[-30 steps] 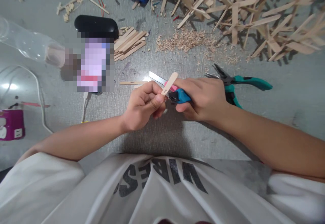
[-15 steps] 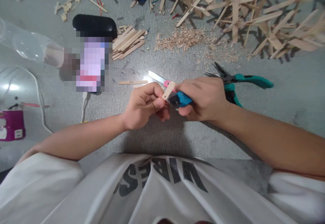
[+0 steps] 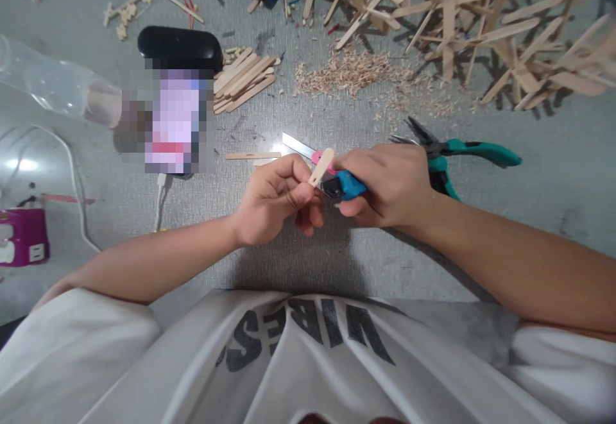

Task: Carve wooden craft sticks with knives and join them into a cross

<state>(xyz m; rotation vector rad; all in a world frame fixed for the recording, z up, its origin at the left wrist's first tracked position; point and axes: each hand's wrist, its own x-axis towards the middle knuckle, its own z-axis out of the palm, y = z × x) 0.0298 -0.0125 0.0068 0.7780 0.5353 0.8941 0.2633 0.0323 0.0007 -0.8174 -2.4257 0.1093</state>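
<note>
Between the thumb and fingers of my left hand is a wooden craft stick, tilted up to the right, with a small dark slot near the grip. My right hand is wrapped round a blue utility knife, its black tip end close beside the stick. Whether the blade touches the wood I cannot tell. Just behind both hands lies a pink-handled cutter with a long bare blade. A single slotted craft stick rests left of that blade. Teal-handled pliers lie beyond my right hand, partly hidden by it.
A heap of craft sticks covers the back right, with wood shavings before it. A smaller stack of sticks lies beside a blurred phone and black case. A clear bottle and purple box are at left.
The craft stick has shifted very slightly, and the knife's tip has drawn a little to the right of it. Both hands keep their grips.
</note>
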